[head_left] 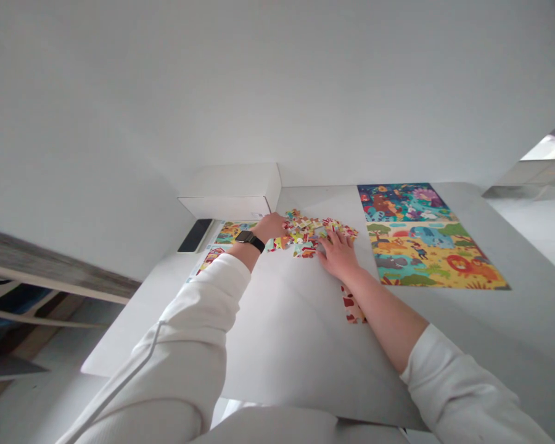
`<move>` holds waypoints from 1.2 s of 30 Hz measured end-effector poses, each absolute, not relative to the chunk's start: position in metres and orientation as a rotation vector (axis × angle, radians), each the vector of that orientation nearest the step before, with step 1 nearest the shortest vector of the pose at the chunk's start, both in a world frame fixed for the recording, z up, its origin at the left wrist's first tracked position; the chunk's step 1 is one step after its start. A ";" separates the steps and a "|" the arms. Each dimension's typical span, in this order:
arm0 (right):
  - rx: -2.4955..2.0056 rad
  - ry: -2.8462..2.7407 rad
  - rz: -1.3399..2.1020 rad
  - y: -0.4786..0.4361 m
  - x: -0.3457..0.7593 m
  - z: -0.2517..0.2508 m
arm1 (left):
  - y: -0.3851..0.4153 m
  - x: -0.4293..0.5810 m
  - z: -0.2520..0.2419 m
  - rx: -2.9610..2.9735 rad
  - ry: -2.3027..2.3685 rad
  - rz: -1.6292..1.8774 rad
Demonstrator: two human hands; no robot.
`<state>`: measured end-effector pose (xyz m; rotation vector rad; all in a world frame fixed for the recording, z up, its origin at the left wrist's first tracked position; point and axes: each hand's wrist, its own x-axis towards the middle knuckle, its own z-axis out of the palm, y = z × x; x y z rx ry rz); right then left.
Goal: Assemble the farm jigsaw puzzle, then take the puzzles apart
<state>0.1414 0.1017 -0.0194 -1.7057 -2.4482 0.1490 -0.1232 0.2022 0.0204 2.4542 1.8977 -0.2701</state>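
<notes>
A heap of loose, colourful puzzle pieces (311, 233) lies on a white table (287, 333) near its far edge. My left hand (271, 226), with a black watch on the wrist, rests at the heap's left side, fingers curled among the pieces. Flat on the heap's near right side lies my right hand (338, 254), its fingers spread over the pieces. A few joined red and white pieces (351, 306) lie beside my right forearm. Whether the left fingers hold a piece is hidden.
A finished animal puzzle (420, 237) lies on the right of the table. A white box (234, 190) stands at the back against the wall, a black phone (195, 235) beside it. A printed picture sheet (222, 237) lies under my left wrist. Shelving stands at left.
</notes>
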 end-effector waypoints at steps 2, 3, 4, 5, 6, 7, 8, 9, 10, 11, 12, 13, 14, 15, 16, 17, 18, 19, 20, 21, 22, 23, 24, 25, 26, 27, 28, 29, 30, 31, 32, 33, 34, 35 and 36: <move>-1.711 -2.453 0.152 0.102 0.141 -0.019 | 0.204 -0.124 0.023 2.454 1.908 -0.304; -1.712 -2.454 0.154 0.102 0.141 -0.019 | 0.204 -0.124 0.024 2.460 1.904 -0.298; -1.712 -2.455 0.157 0.102 0.141 -0.019 | 0.204 -0.125 0.025 2.467 1.893 -0.280; -1.713 -2.456 0.162 0.102 0.141 -0.018 | 0.204 -0.125 0.026 2.475 1.874 -0.252; -1.714 -2.456 0.167 0.102 0.141 -0.018 | 0.203 -0.125 0.026 2.484 1.849 -0.213; -1.715 -2.455 0.171 0.102 0.141 -0.018 | 0.201 -0.126 0.026 2.495 1.822 -0.164; -1.714 -2.455 0.174 0.101 0.141 -0.018 | 0.200 -0.126 0.026 2.510 1.793 -0.109; -1.711 -2.453 0.172 0.101 0.141 -0.019 | 0.197 -0.127 0.026 2.529 1.760 -0.053; -1.708 -2.449 0.168 0.101 0.141 -0.019 | 0.195 -0.127 0.026 2.546 1.729 0.006; -1.702 -2.445 0.163 0.101 0.141 -0.020 | 0.193 -0.127 0.026 2.553 1.705 0.065; -1.696 -2.441 0.159 0.101 0.141 -0.021 | 0.191 -0.127 0.027 2.544 1.694 0.125; -1.691 -2.435 0.157 0.102 0.141 -0.022 | 0.189 -0.127 0.028 2.516 1.698 0.185; -1.687 -2.428 0.158 0.102 0.141 -0.022 | 0.188 -0.127 0.029 2.472 1.717 0.245; -1.682 -2.422 0.161 0.102 0.141 -0.023 | 0.187 -0.127 0.030 2.410 1.747 0.305; -1.675 -2.416 0.162 0.102 0.141 -0.023 | 0.187 -0.128 0.031 2.329 1.777 0.366; -1.668 -2.410 0.162 0.102 0.142 -0.023 | 0.188 -0.129 0.032 2.232 1.797 0.426; -1.663 -2.405 0.162 0.102 0.142 -0.023 | 0.188 -0.130 0.033 2.122 1.802 0.488; -1.660 -2.403 0.163 0.102 0.142 -0.022 | 0.189 -0.131 0.033 2.004 1.794 0.547; -1.659 -2.403 0.164 0.102 0.142 -0.022 | 0.190 -0.132 0.033 1.888 1.771 0.602; -1.661 -2.403 0.166 0.102 0.142 -0.022 | 0.191 -0.133 0.032 1.783 1.743 0.657; -1.665 -2.405 0.169 0.102 0.142 -0.022 | 0.192 -0.133 0.032 1.701 1.716 0.704; -1.667 -2.408 0.171 0.102 0.142 -0.021 | 0.193 -0.134 0.031 1.644 1.700 0.740; -1.669 -2.412 0.170 0.101 0.142 -0.021 | 0.194 -0.134 0.031 1.610 1.694 0.765; -1.671 -2.414 0.168 0.101 0.142 -0.021 | 0.194 -0.134 0.031 1.591 1.697 0.779; -1.672 -2.416 0.166 0.101 0.142 -0.020 | 0.193 -0.134 0.031 1.582 1.706 0.784; -1.672 -2.418 0.164 0.101 0.141 -0.020 | 0.192 -0.134 0.032 1.582 1.714 0.778; -1.673 -2.419 0.163 0.101 0.141 -0.020 | 0.190 -0.133 0.033 1.587 1.716 0.763; -1.673 -2.418 0.163 0.100 0.141 -0.019 | 0.188 -0.133 0.034 1.599 1.716 0.743; -1.673 -2.418 0.164 0.100 0.141 -0.019 | 0.186 -0.133 0.036 1.616 1.720 0.713; -1.673 -2.416 0.166 0.100 0.141 -0.019 | 0.184 -0.133 0.037 1.634 1.740 0.667; -1.674 -2.414 0.170 0.101 0.141 -0.019 | 0.181 -0.133 0.038 1.658 1.779 0.612; -1.675 -2.411 0.174 0.101 0.141 -0.019 | 0.179 -0.134 0.039 1.700 1.836 0.559; -1.675 -2.408 0.178 0.101 0.141 -0.019 | 0.176 -0.133 0.039 1.769 1.904 0.518; -1.674 -2.405 0.179 0.100 0.141 -0.018 | 0.174 -0.132 0.038 1.866 1.963 0.494; -1.675 -2.400 0.178 0.100 0.141 -0.018 | 0.171 -0.131 0.036 1.986 1.991 0.486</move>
